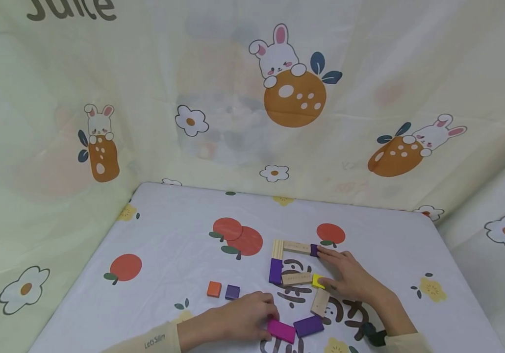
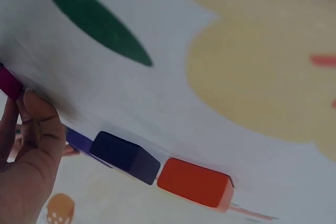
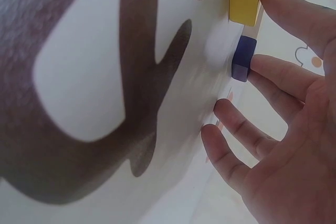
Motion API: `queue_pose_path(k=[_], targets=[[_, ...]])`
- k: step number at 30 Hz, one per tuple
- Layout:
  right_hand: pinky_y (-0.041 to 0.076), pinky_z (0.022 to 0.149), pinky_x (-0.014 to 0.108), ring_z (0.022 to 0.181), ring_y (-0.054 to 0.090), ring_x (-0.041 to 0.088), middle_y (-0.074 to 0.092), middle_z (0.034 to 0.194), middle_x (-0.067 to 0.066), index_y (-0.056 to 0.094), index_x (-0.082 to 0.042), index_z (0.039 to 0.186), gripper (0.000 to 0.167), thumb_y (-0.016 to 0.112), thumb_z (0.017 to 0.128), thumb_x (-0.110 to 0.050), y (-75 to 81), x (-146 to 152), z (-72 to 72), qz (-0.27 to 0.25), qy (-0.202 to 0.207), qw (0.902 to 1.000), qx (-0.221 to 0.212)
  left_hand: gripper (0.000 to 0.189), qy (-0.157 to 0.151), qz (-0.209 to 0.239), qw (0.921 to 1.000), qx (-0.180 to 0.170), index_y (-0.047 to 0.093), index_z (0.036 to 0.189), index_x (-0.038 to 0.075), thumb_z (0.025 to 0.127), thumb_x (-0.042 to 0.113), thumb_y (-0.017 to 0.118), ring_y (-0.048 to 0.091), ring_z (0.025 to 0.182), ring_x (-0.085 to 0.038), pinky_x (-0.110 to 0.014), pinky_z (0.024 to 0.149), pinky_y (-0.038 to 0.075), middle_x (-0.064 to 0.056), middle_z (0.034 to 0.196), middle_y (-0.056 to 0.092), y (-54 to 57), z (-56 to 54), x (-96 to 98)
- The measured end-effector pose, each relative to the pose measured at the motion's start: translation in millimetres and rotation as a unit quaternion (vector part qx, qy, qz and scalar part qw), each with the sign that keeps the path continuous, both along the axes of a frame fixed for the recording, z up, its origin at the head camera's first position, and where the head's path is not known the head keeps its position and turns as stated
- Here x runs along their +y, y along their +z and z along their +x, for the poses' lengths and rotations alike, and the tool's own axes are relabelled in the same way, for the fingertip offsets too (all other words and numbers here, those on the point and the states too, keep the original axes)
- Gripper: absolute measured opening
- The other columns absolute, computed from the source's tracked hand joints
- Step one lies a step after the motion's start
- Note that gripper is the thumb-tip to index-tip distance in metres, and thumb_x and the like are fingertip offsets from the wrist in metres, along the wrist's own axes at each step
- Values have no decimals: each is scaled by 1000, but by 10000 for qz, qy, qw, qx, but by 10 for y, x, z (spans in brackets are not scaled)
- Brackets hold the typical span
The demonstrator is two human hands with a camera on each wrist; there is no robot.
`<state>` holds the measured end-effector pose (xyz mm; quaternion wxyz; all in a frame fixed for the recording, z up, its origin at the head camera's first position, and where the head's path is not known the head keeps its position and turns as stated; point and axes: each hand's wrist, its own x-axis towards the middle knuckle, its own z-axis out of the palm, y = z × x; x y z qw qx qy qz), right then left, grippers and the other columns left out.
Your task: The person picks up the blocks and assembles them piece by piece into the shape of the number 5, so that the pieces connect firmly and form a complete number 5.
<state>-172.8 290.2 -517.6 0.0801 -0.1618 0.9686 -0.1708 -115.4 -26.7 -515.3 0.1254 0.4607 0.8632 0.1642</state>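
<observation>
At the near end of a row of blocks, my left hand (image 1: 252, 314) pinches the left end of a magenta block (image 1: 281, 331) between thumb and fingers. A purple block (image 1: 309, 326) lies just right of it. My right hand (image 1: 354, 277) reaches in from the right with fingers extended. Its thumb touches a yellow cube (image 3: 244, 3), and the index finger is against a small purple cube (image 3: 243, 57); the other fingers are spread over the cloth. Plain wooden blocks (image 1: 296, 279) and a purple block (image 1: 275, 271) continue the winding row, lying flat.
Left of the row lie an orange cube (image 1: 214, 289) and a loose dark purple cube (image 1: 232, 292), close to my left forearm. A printed cloth (image 1: 168, 235) covers the table. Patterned curtains (image 1: 226, 147) hang behind and at both sides.
</observation>
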Motion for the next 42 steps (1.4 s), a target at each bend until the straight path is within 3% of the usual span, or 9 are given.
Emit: queue_pose_path(k=[9, 16, 20, 23, 27, 33, 37, 42], targets=[[52, 110, 61, 133, 54, 40, 53, 161, 15, 59, -8, 150, 75, 85, 88, -41, 14, 3, -1, -7, 15, 10000, -19, 27, -36, -39, 10000, 46, 78, 113, 25, 89, 35, 86, 51, 91, 6, -8, 87, 47, 14, 102, 65, -25, 18, 15], [52, 110, 62, 133, 54, 40, 53, 161, 16, 60, -8, 150, 75, 85, 88, -40, 33, -4, 12, -24, 34, 10000, -15, 28, 48, -174, 9993, -315, 77, 119, 28, 93, 36, 83, 51, 94, 5, -11, 89, 50, 15, 107, 65, -26, 31, 16], [52, 110, 62, 133, 54, 41, 53, 161, 16, 59, -8, 150, 75, 85, 88, -40, 33, -1, 10, -32, 59, 10000, -11, 33, 120, -159, 9993, -324, 75, 123, 28, 94, 42, 80, 52, 96, 5, -12, 90, 51, 14, 111, 65, -39, 25, 9], [52, 110, 62, 133, 54, 41, 53, 161, 16, 59, -8, 150, 75, 85, 88, -40, 40, 0, 7, -44, 68, 10000, -23, 37, 404, -94, 9986, -329, 73, 127, 27, 97, 48, 75, 54, 100, 4, -15, 93, 53, 13, 115, 65, -30, -14, -23], [52, 110, 62, 135, 53, 41, 52, 161, 16, 59, -8, 151, 75, 85, 88, -41, 37, 2, 1, -14, 46, 10000, -53, 34, 1099, -100, 9936, -260, 73, 127, 26, 99, 45, 73, 57, 104, -2, -22, 94, 57, 11, 117, 66, 96, -110, -134], [52, 110, 62, 134, 54, 41, 53, 161, 17, 59, -8, 150, 75, 85, 87, -40, 49, 16, -35, 4, 60, 10000, 1, 34, 1783, -389, 9829, 233, 76, 124, 21, 93, 35, 81, 54, 107, -14, -34, 94, 52, 3, 120, 69, 242, -285, -425], [52, 110, 62, 133, 54, 41, 53, 161, 16, 59, -8, 150, 75, 85, 87, -39, 50, 19, -45, -47, 33, 10000, 41, 37, 1946, -592, 9784, 355, 78, 119, 19, 86, 33, 87, 52, 103, -18, -42, 90, 45, 1, 115, 70, 250, -332, -584], [52, 110, 62, 135, 53, 40, 51, 163, 15, 59, -9, 151, 75, 86, 88, -39, 15, 24, -33, -67, -17, 10000, -45, 31, 1737, -669, 9824, 145, 79, 111, 22, 83, 30, 90, 54, 100, -14, -39, 87, 42, 4, 107, 70, 181, -319, -645]])
